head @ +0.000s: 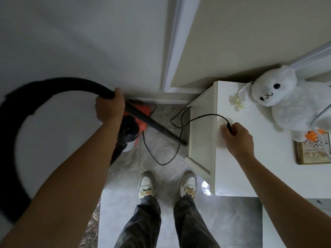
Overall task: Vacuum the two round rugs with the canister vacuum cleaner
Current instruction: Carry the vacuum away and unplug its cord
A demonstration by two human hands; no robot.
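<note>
Left hand [110,108] grips the hose [53,85] at 9 o'clock. Right hand [238,138] pinches the cord [202,116] near the bench [232,176] edge at 3 o'clock, with a narrow strip of floor [161,158] between.

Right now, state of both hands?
Left hand: closed around the black vacuum hose.
Right hand: pinching the thin black cable.

This is somebody's home, a lived-in corner of a room. A plain white wall [89,42] meets moulded white trim [172,51] and a cream-painted panel [250,33], with a skirting board [161,100] above pale marble-look floor tiles [161,149]. Beside it stands a white cabinet whose tabletop [229,176] carries a fluffy white plush toy [286,97] and a small gilt-framed picture [311,153]. A thin black cord [180,133] trails over the floor, and a small orange canister vacuum cleaner [142,122] sits by the wall.
</note>
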